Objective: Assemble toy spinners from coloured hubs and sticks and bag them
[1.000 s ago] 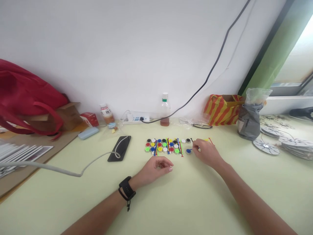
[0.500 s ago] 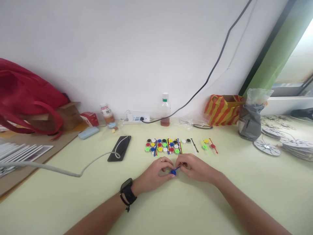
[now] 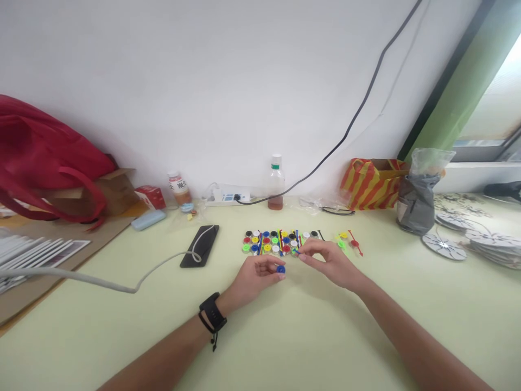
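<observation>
Between the thumb and fingers of my left hand (image 3: 260,272) is a small round blue plastic disc (image 3: 280,269) with a raised centre. My right hand (image 3: 328,260) pinches a thin blue plastic pointer (image 3: 297,251) at its fingertips, apart from the disc. Just beyond both hands lie rows of small round discs (image 3: 266,240) in black, white, red, yellow, blue and green, with bundles of thin coloured pointers (image 3: 280,241) between them. Right of these, a red disc with a red pointer (image 3: 355,244) lies beside yellow and green pieces (image 3: 342,240).
A black phone (image 3: 200,247) lies at left with a grey cable (image 3: 163,267) across it. Along the wall stand a bottle (image 3: 275,184), a power strip (image 3: 228,196) and a striped bag (image 3: 368,182). White round plates (image 3: 443,246) are at right.
The blue pointer has come away from the blue disc. My right hand has moved up and right with the pointer; my left hand has shifted slightly up and left with the disc.
</observation>
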